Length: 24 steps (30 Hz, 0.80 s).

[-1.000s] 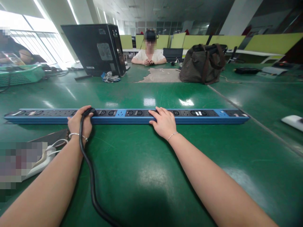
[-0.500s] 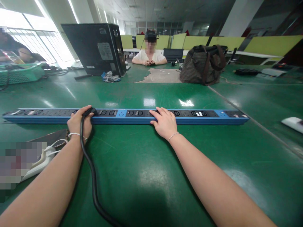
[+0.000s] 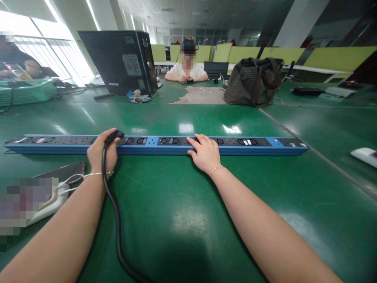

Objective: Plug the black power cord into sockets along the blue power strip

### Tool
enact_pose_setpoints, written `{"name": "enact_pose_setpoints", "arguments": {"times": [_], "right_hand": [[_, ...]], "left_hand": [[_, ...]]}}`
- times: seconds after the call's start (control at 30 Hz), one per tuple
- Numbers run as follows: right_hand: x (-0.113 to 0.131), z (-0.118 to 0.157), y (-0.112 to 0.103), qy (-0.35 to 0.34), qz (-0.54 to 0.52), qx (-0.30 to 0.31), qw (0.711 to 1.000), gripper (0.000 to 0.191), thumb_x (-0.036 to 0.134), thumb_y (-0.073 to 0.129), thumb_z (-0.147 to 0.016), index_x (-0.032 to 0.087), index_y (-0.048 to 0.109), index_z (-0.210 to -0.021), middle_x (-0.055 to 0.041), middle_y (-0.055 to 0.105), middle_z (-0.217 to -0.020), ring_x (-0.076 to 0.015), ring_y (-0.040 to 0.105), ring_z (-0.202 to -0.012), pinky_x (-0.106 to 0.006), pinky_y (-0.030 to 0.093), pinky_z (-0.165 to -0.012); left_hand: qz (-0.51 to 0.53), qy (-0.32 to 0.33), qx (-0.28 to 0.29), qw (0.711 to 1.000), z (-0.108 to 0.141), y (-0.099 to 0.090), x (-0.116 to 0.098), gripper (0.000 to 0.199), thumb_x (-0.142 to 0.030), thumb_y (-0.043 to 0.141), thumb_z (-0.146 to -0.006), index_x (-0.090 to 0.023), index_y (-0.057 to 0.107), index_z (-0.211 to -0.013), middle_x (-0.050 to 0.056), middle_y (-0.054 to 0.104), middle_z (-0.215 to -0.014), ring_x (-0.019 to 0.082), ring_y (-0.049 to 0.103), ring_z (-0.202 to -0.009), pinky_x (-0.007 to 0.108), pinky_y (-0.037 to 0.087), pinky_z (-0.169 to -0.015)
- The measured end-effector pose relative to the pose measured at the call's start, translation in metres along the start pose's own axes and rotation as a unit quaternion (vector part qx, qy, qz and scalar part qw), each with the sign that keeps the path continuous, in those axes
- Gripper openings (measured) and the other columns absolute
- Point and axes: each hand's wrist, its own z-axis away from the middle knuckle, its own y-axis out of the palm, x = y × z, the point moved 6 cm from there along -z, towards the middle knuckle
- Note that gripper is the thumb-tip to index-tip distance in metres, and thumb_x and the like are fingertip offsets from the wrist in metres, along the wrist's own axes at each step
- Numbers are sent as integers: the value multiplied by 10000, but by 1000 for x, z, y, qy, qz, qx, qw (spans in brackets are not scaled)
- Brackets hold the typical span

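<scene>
A long blue power strip (image 3: 165,151) with black sockets lies across the green table. My left hand (image 3: 102,153) is closed round a black plug (image 3: 117,135) above the strip's left half; the plug's face is tilted up to the right. From it a thick black cable (image 3: 118,224) runs down over my wrist towards the bottom edge. My right hand (image 3: 204,152) rests on the strip right of its middle, fingers spread over the sockets.
Beyond the strip stand a black computer case (image 3: 114,63), grey-blue gloves (image 3: 138,96) and a brown bag (image 3: 250,82). A person sits opposite, another at far left behind a green basket (image 3: 29,92). White power strip (image 3: 53,204) lies near my left forearm.
My left hand has shifted slightly right and up with the plug, which now shows more of its end above the strip. My right hand stays in place.
</scene>
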Motion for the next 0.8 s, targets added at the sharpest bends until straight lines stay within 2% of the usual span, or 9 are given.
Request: {"name": "enact_pose_setpoints", "arguments": {"times": [0.13,0.33,0.47,0.57,0.8], "right_hand": [[1,0,0,3,-2,2,1000,453,351,589,-852,313,543,-1302,-54,493,-1400,-251,399,-1304,-425,304,-1053],[1,0,0,5,-7,-2,1000,454,351,595,-847,312,547,-1297,-56,490,-1403,-248,398,-1305,-422,301,-1054],[1,0,0,7,-9,-2,1000,459,347,598,-844,310,546,-1299,-58,490,-1403,-245,394,-1308,-421,301,-1054],[1,0,0,11,-10,-1,1000,459,345,599,-843,312,546,-1298,-57,490,-1403,-246,395,-1307,-423,300,-1054],[2,0,0,14,-16,3,1000,457,344,593,-845,316,545,-1298,-54,480,-1412,-248,384,-1314,-431,299,-1054]], "left_hand": [[46,5,-7,999,2,4,-20,379,-295,622,-798,-203,633,-1165,29,683,-1135,159,613,-1040,317,430,-979],[73,-13,65,995,10,24,-51,354,-296,620,-791,-236,654,-1138,27,696,-1108,171,630,-1015,314,444,-962],[75,0,106,992,16,34,-66,349,-294,591,-806,-250,650,-1148,35,687,-1131,181,623,-1046,304,447,-952],[64,13,130,989,20,39,-72,356,-310,581,-814,-266,640,-1162,31,698,-1100,184,636,-1018,305,455,-927],[-5,7,132,991,21,41,-69,396,-428,542,-833,-309,605,-1205,48,700,-1075,229,644,-992,347,466,-872]]}}
